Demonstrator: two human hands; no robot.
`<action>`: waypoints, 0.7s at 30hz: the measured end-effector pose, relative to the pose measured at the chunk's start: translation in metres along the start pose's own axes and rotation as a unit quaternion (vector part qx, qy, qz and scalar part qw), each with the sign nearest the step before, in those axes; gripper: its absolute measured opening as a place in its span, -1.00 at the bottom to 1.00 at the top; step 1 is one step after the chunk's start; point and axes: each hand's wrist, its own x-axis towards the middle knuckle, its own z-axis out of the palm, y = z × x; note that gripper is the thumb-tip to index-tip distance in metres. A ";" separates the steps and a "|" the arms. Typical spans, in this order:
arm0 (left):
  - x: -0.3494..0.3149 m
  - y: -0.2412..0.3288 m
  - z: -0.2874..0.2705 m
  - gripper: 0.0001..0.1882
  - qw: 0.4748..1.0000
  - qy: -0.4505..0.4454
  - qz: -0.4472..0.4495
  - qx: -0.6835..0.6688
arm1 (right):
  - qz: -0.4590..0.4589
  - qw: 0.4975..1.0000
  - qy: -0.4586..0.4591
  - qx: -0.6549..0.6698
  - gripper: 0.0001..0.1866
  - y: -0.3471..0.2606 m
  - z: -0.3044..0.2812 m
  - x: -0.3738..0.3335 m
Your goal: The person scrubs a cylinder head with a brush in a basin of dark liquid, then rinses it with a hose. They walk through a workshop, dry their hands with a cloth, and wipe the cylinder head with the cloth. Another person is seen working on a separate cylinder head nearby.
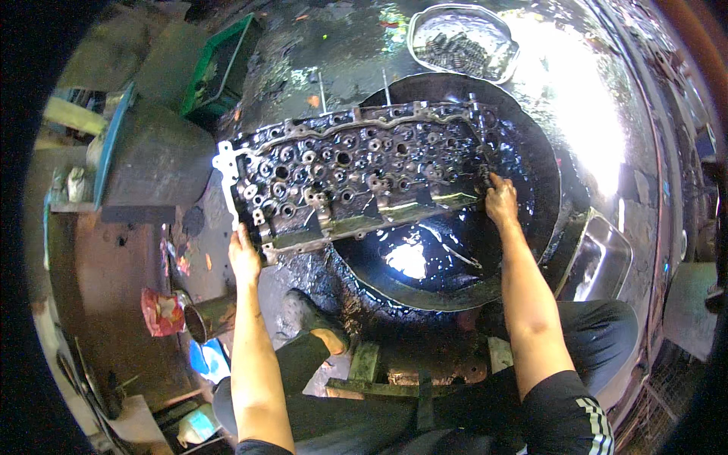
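A big, round, black tub [540, 152] has dark, shiny wet stuff in it. A long, grey metal engine part [356, 167], full of round holes, lies over the tub, and its left end sticks out past the tub's left side. I cannot tell if it rests on the rim. A green box with straight sides [213, 62] is up and left of the tub. A shiny silver metal tray [607, 262] is by its lower right side. A pale, round bowl [455, 21] of small dark bits is just past its far edge. The left hand [244, 254] has its fingers closed on the part's left end; the right hand [500, 201] grips its right end. Slippery, wet metal could slide from the fingers, drop and splash.
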 end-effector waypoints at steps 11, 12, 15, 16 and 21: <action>-0.001 0.006 -0.003 -0.30 1.000 -0.008 0.005 -0.020 | -0.005 0.951 -0.253 -0.177 -0.61 -0.034 -0.065 0.040; 0.000 0.005 -0.002 -0.30 1.000 -0.014 -0.005 -0.024 | 0.000 0.967 -0.215 -0.138 -0.55 -0.031 -0.064 0.038; 0.003 -0.001 0.000 -0.30 0.998 -0.034 -0.009 -0.052 | -0.015 0.983 -0.174 -0.051 -0.40 -0.014 -0.052 0.024; 0.004 -0.003 0.001 -0.29 0.997 -0.040 -0.005 -0.061 | -0.005 0.983 -0.181 -0.005 -0.33 -0.007 -0.046 0.020; 0.010 -0.016 0.005 -0.28 0.997 -0.050 -0.015 -0.054 | 0.050 0.968 -0.231 -0.080 -0.49 0.006 -0.046 0.014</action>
